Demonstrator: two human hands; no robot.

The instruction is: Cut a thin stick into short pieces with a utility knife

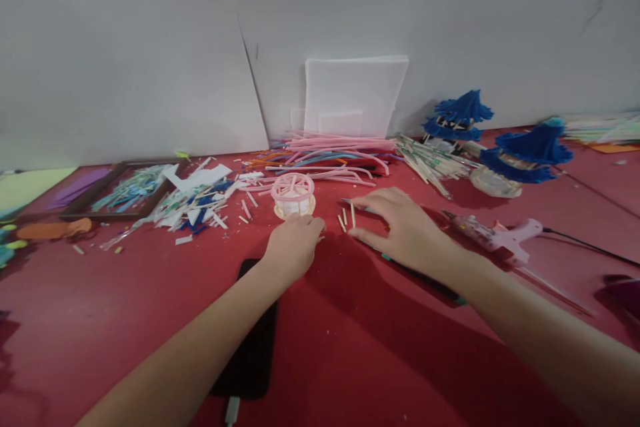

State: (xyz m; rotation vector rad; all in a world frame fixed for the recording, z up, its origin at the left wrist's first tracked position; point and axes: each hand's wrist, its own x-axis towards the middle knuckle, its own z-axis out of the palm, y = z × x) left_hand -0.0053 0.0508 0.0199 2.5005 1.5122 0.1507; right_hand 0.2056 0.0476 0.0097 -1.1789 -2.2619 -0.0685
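My right hand (400,227) has thumb and forefinger at the two ends of a short wooden stick (353,216), which spans the gap between their tips. Two more short stick pieces (342,221) lie on the red table just left of it. My left hand (295,248) is closed, fingers curled down; a small pale tip shows by its fingertips, but what it is remains hidden. Directly beyond that hand stands a small round model (293,192) with a pink spoked ring on top, a white middle and a pale base. The hand partly covers its lower front.
A black phone (253,353) with a cable lies under my left forearm. At right rests a pink glue gun (500,239). Two blue-roofed models (525,153) stand behind it. Pink stems (340,143), paper scraps (200,190) and a brown tray (65,213) line the back.
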